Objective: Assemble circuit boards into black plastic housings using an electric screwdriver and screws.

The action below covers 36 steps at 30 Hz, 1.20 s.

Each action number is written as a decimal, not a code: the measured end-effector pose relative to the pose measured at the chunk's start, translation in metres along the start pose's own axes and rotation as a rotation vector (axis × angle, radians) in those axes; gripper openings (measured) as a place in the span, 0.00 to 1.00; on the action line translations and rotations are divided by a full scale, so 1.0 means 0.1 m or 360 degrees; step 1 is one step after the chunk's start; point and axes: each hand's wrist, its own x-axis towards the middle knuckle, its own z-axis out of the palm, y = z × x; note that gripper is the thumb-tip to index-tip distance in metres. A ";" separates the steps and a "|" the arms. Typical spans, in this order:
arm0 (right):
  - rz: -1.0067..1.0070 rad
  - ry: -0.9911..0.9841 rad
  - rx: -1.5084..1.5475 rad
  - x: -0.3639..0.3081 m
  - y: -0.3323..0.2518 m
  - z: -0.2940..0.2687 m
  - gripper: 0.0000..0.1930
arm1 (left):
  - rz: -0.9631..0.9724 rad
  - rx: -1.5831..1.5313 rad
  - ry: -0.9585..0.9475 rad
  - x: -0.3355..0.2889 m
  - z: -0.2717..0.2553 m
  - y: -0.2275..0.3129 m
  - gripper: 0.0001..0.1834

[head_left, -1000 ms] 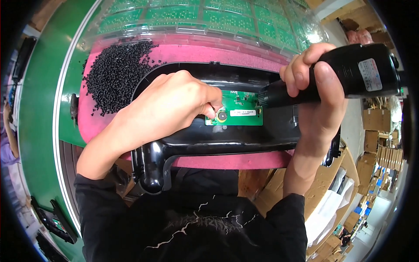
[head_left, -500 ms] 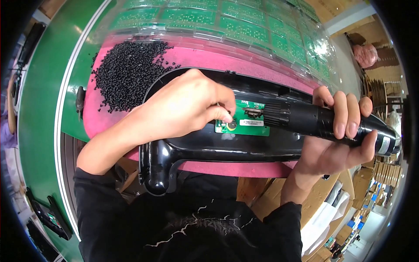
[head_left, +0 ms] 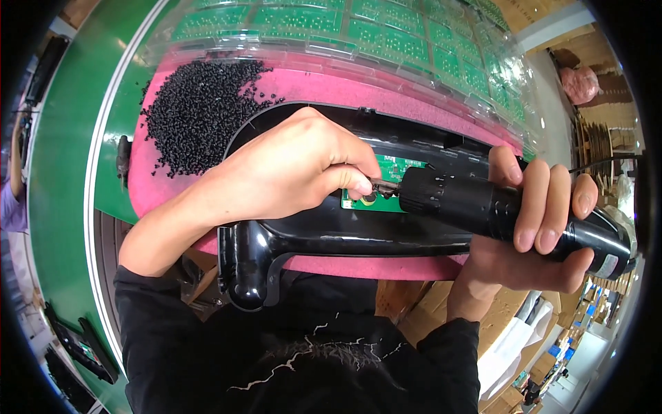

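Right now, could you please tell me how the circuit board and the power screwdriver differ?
The circuit board is flat and green; the power screwdriver is long, rounded and black. The circuit board lies in the black housing, while the power screwdriver is in the right hand. Both are partly hidden from view.

The fisheye camera on the person's head looks steeply down from close above the black casing, with the black shirt near, green circuit boards far, and the bench curving along the left.
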 end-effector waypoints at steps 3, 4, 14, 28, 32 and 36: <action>-0.0026 -0.0061 -0.0031 -0.02 0.01 0.02 0.16 | 0.0021 -0.0027 -0.0111 0.03 0.00 0.02 0.06; -0.0056 -0.0088 -0.0012 -0.02 0.01 0.02 0.16 | 0.0017 0.0022 -0.0160 0.03 -0.01 0.03 0.06; 0.0008 -0.0147 -0.0207 0.01 0.01 -0.05 0.18 | 0.0274 0.0481 0.0206 0.01 0.03 -0.04 0.21; 0.0110 -0.0302 -0.0627 0.04 0.15 -0.05 0.20 | 0.0162 0.0884 0.0370 -0.05 0.01 0.05 0.09; 0.0329 -0.0158 -0.0753 0.12 0.15 0.16 0.22 | 0.0186 0.0854 0.0375 -0.09 0.00 0.01 0.09; 0.0373 -0.0327 -0.0886 0.29 0.31 0.17 0.16 | 0.0255 0.0779 0.0403 -0.11 0.01 -0.03 0.13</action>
